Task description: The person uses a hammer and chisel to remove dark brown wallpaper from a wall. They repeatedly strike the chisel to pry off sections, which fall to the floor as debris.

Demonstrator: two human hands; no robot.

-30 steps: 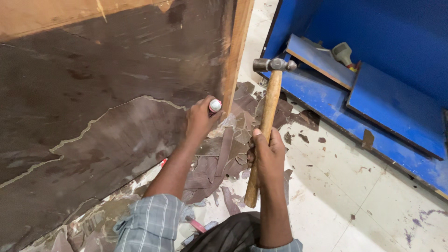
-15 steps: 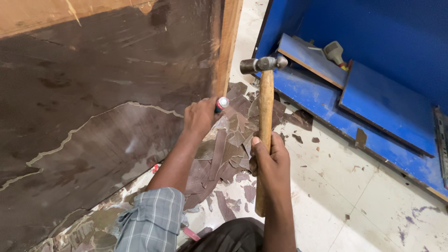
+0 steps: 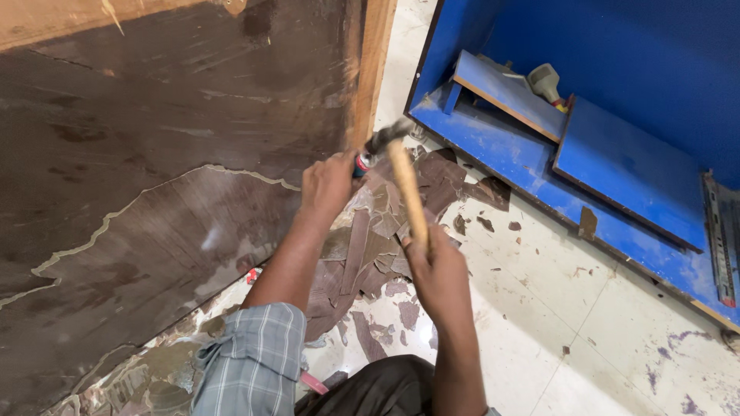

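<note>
The right hand (image 3: pixel 441 271) is wrapped tight around the lower end of a hammer (image 3: pixel 405 189), whose handle is smooth, pale wood and whose dark metal head is blurred, right against the butt of the tool in the other hand. The left hand (image 3: pixel 327 185) is closed in a fist around a chisel (image 3: pixel 362 162); only its rounded end shows, with a red and blue band, and the blade is hidden behind the fingers. This hand sits against the lower right corner of a large board (image 3: pixel 154 154) covered with a dark brown, glossy veneer. The veneer is cracked along a wavy pale line, scuffed and patchy, and bare light wood shows along the board's upright right edge and top.

Below the hands, thin, jagged veneer scraps (image 3: pixel 370 246) lie heaped on the floor (image 3: pixel 586 323), which is pale, speckled and stained. To the right stands a blue cabinet (image 3: pixel 617 69) with matt painted panels and raw wood edges; a second hammer (image 3: pixel 547 83) with a light handle rests on one of its loose shelves. The left forearm wears a rolled, grey-blue checked sleeve (image 3: pixel 250 358).
</note>
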